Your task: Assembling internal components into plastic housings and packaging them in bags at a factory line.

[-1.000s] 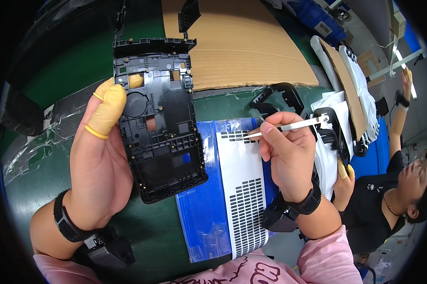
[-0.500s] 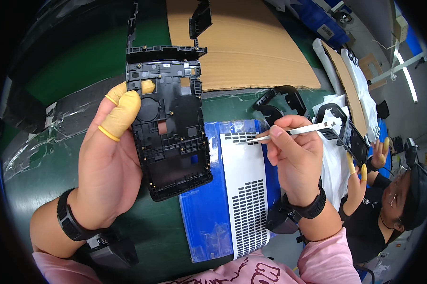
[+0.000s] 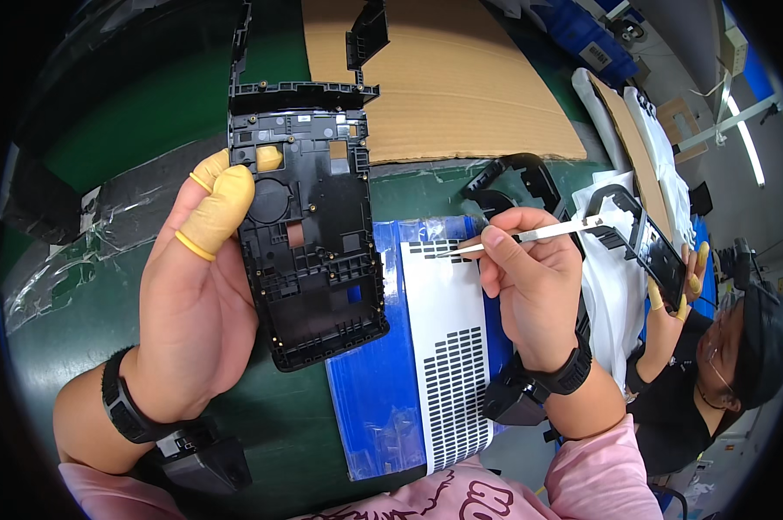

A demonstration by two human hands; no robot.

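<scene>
My left hand (image 3: 205, 251), with yellow finger cots on thumb and finger, is closed on the left edge of a black plastic housing (image 3: 322, 234). That housing is held upright, its ribbed inner side with small brass inserts showing. Pinched in my right hand (image 3: 535, 282) is a pair of white tweezers (image 3: 548, 232). Their thin tip is at the upper rows of a white sheet (image 3: 448, 299) of small black rectangular stickers. Whether a sticker is between the tips is too small to tell. The sheet lies over a blue board (image 3: 370, 416).
A cardboard sheet (image 3: 435, 78) covers the far part of the green table (image 3: 300, 451). Black frame parts (image 3: 530, 178) lie beyond my right hand. At the right, a co-worker (image 3: 695, 381) with yellow finger cots holds another black housing (image 3: 656, 256). A blue crate (image 3: 582, 43) stands far right.
My right hand and the tweezers have shifted slightly left, tip still over the upper stickers. The left hand is nearly still. The co-worker's raised hand has come down onto their housing.
</scene>
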